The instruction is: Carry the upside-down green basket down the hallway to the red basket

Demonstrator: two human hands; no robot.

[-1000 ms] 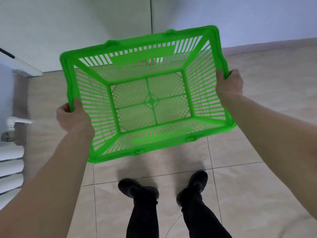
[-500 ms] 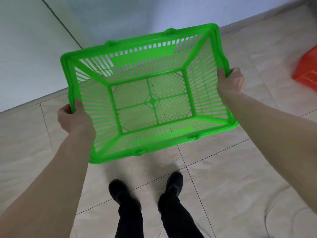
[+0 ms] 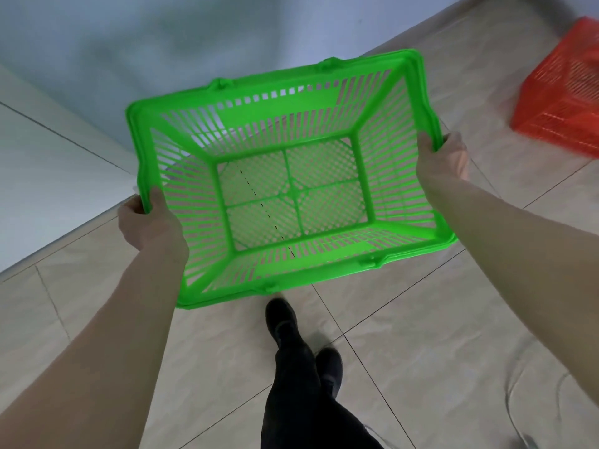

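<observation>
- Beige tiled floor (image 3: 421, 367) with thin dark grout lines fills the lower part of the view.
- A pale blue-grey wall (image 3: 162, 37) rises beyond the floor.
- An orange slatted crate (image 3: 564, 89) sits on the floor, right of the wall.
- Soft, even light.

The red crate (image 3: 564, 89) is blurred and cut by the right edge; both hands' fingers hide behind the green basket (image 3: 227, 102) rim.

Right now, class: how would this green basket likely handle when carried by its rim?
The green basket is probably light: its walls and floor are open lattice, and it is empty. It likely stays fairly stiff, since its rim looks straight between the left hand and right hand. Its smooth plastic might slip.
</observation>
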